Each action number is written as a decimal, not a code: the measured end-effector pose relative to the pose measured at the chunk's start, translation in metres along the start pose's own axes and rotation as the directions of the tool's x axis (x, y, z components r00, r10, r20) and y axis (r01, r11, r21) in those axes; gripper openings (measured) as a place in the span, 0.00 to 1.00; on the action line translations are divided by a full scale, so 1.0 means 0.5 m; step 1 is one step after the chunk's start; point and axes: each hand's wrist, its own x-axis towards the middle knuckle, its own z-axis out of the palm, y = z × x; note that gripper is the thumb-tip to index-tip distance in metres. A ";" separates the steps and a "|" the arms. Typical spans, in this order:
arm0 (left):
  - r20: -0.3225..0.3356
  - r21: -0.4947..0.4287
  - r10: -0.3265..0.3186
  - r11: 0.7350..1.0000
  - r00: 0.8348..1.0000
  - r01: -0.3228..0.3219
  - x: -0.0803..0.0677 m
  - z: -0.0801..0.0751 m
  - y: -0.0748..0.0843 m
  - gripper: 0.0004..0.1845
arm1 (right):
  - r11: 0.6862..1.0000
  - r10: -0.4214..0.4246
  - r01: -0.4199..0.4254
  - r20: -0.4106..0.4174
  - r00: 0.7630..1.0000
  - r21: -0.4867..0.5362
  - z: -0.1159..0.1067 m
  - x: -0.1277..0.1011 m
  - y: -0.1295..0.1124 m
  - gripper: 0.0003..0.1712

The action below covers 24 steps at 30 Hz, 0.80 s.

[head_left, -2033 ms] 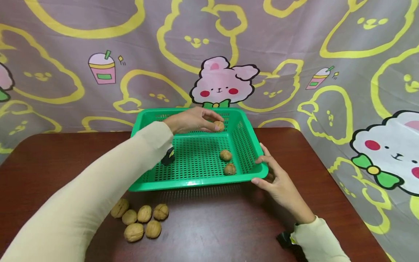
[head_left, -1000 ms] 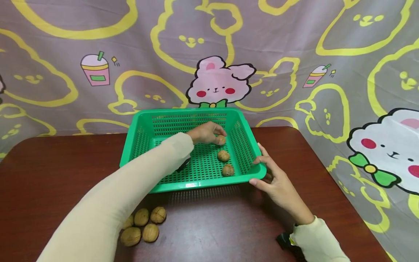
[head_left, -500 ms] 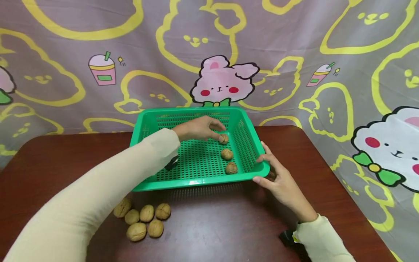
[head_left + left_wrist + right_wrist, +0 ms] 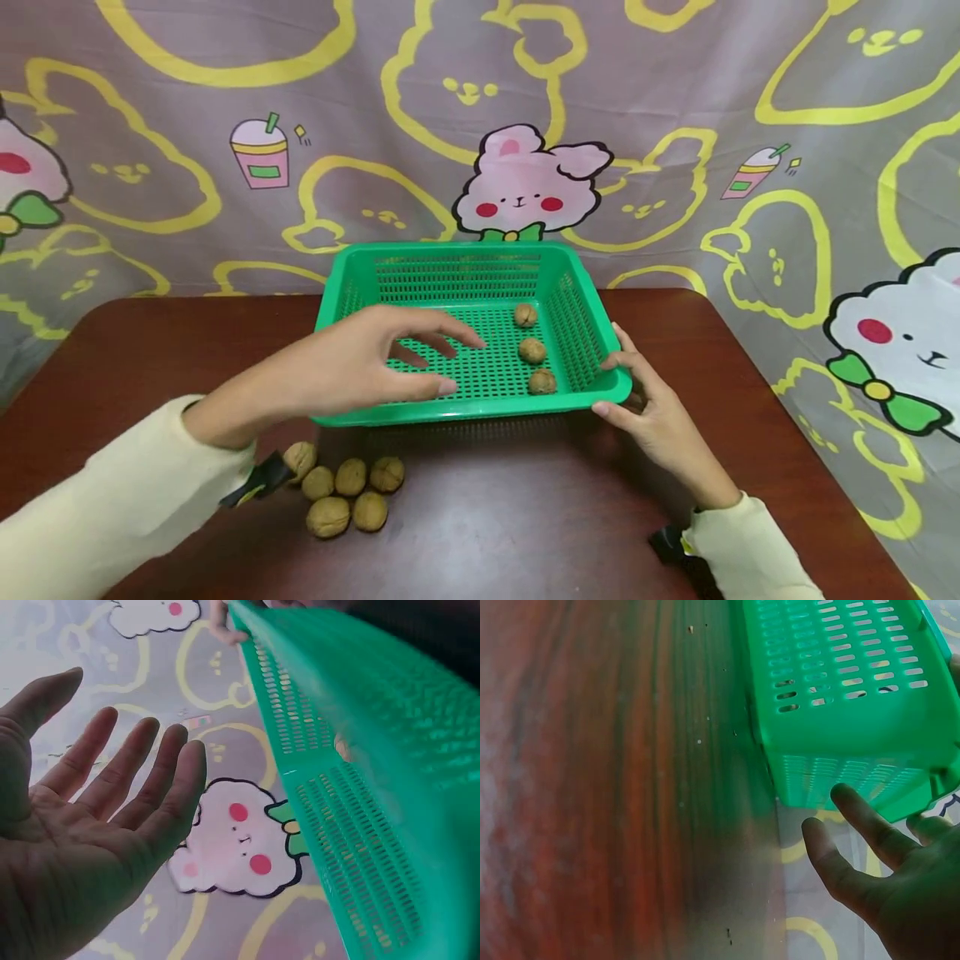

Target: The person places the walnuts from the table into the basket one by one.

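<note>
A green plastic basket (image 4: pixel 480 408) with slotted walls stands on the table. Along the right of its floor lie three walnuts in a row: a back walnut (image 4: pixel 525 315), a middle walnut (image 4: pixel 532 350) and a front walnut (image 4: pixel 542 382). My left hand (image 4: pixel 360 358) is over the basket's front left part, fingers spread and loosely bent, holding nothing; the left wrist view shows its bare palm (image 4: pixel 82 847). At the front right corner, my right hand (image 4: pixel 663 425) grips the basket rim between thumb and fingers. Two of its fingertips (image 4: pixel 821 838) extend beside the wall.
Several loose walnuts (image 4: pixel 350 477) lie grouped on the dark red-brown table (image 4: pixel 495 517), in front of the basket's left half and close to my left sleeve (image 4: pixel 142 492). A patterned cloth (image 4: pixel 360 108) hangs behind the table and along its right side.
My left hand has set a walnut down behind the other two in the basket, let go of it, and drawn back left and nearer. My right hand has kept its grip on the rim.
</note>
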 end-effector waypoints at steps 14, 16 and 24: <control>-0.306 0.092 0.025 0.996 0.952 0.003 -0.316 0.069 -0.128 0.33 | 1.000 -0.005 0.005 0.004 1.000 0.013 0.000 0.004 -0.003 0.23; -0.328 0.066 -0.031 0.996 0.944 0.056 -0.355 0.082 -0.169 0.34 | 1.000 -0.004 0.004 0.008 1.000 0.013 0.002 0.004 -0.004 0.23; -0.364 -0.073 -0.265 0.964 0.893 0.256 -0.414 0.098 -0.279 0.31 | 1.000 0.005 -0.005 0.001 1.000 -0.006 0.004 -0.002 -0.004 0.23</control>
